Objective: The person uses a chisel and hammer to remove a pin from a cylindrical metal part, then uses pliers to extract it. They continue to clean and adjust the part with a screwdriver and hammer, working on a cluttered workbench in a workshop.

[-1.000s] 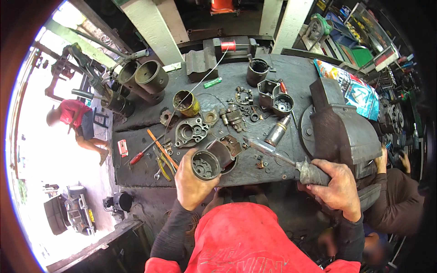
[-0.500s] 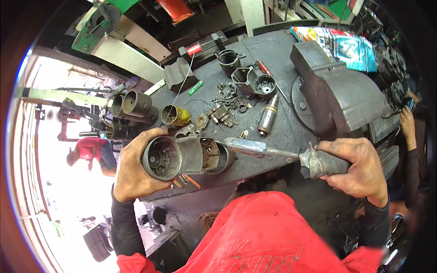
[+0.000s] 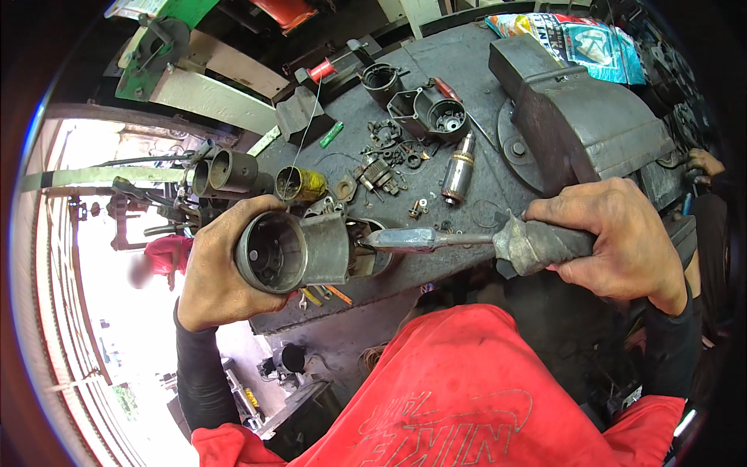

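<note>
My left hand (image 3: 214, 268) is wrapped around a grey metal starter-motor housing (image 3: 323, 247), its round open end turned up beside the palm. In my right hand (image 3: 622, 237) is a large soldering iron (image 3: 408, 240), with a thick taped handle. The iron's broad silvery bit points left, and its tip is at the side opening of the housing, partly hidden by the opening's edge. Just beyond the housing stands a yellow can (image 3: 310, 185). A thin solder wire runs from a red spool (image 3: 321, 71) down to the can.
A dark workbench (image 3: 412, 276) carries a motor armature (image 3: 457, 177), another housing (image 3: 428, 117), loose gear parts (image 3: 377, 173) and a red-handled screwdriver (image 3: 447, 89). A big bench vise (image 3: 583, 124) stands right. Metal cylinders (image 3: 233, 171) are at left. A co-worker's hand (image 3: 704, 162) shows far right.
The soldering iron has moved left, bringing its tip further into the housing's side opening. Both hands sit slightly further apart in the picture, and the view has shifted a little.
</note>
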`<state>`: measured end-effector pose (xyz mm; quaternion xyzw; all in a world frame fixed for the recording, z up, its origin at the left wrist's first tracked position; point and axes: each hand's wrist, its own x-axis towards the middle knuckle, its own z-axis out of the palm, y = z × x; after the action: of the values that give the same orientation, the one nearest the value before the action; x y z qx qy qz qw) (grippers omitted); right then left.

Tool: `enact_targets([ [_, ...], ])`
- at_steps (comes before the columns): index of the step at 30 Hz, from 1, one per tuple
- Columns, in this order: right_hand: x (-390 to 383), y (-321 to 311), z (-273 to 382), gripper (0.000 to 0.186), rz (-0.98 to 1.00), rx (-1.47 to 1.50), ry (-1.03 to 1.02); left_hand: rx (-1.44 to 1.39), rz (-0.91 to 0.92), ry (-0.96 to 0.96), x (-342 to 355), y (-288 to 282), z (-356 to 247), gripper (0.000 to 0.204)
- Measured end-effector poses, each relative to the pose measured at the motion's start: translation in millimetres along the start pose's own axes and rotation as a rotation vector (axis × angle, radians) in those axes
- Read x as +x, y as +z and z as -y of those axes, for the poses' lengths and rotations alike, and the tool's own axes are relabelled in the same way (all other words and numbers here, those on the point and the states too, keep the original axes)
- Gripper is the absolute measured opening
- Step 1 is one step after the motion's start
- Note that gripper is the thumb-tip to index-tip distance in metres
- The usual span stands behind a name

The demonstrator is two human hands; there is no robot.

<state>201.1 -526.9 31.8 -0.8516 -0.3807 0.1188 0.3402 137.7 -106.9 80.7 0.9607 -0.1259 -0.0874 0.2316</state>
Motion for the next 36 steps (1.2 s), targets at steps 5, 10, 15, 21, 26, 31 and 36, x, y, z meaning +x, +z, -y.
enact_targets([
  [5, -1, 1, 3, 0.056, -0.009, -0.026, -0.013, 0.064, 0.021, 0.025, 4, -5, -6, 0.083],
  [10, -5, 9, -3, 0.06, -0.007, -0.031, -0.028, 0.067, 0.039, 0.039, 7, -9, -9, 0.085],
  [15, -9, 13, -7, 0.059, -0.027, 0.022, -0.022, 0.066, 0.063, 0.072, 10, -14, -12, 0.082],
  [21, -9, 17, -10, 0.051, -0.038, 0.09, 0.003, 0.111, 0.042, 0.098, 13, -20, -19, 0.081],
  [26, -16, 18, -13, 0.053, 0.031, 0.114, 0.142, 0.173, 0.071, 0.113, 16, -30, -30, 0.08],
  [31, -14, 24, -7, 0.054, -0.118, 0.114, -0.017, 0.287, 0.054, 0.249, 24, -40, -52, 0.076],
  [36, -19, 27, 8, 0.056, -0.161, -0.256, 0.118, 0.857, 0.018, 0.405, 60, -10, -36, 0.062],
])
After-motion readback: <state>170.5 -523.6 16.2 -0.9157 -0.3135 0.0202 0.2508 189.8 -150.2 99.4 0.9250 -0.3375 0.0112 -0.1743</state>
